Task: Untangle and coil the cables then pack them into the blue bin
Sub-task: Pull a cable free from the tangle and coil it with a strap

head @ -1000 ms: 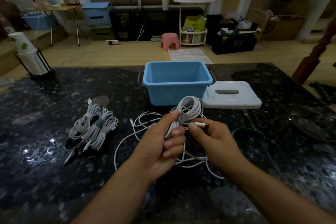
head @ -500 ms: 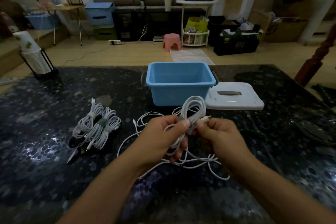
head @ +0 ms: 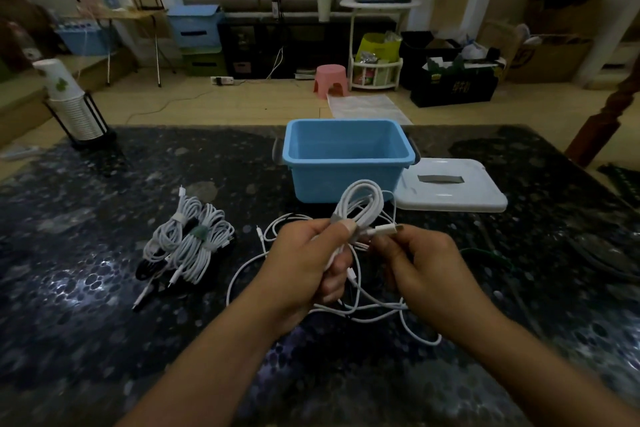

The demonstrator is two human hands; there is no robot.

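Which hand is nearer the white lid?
Right. The right hand sits just below and left of the white lid; the left hand is farther left.

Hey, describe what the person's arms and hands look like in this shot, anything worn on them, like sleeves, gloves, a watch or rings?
Both forearms are bare as far as the frame shows, with no sleeves in view. The left hand and right hand wear no gloves, and no watch, bracelet or ring shows on either. The dim light hides finer detail.
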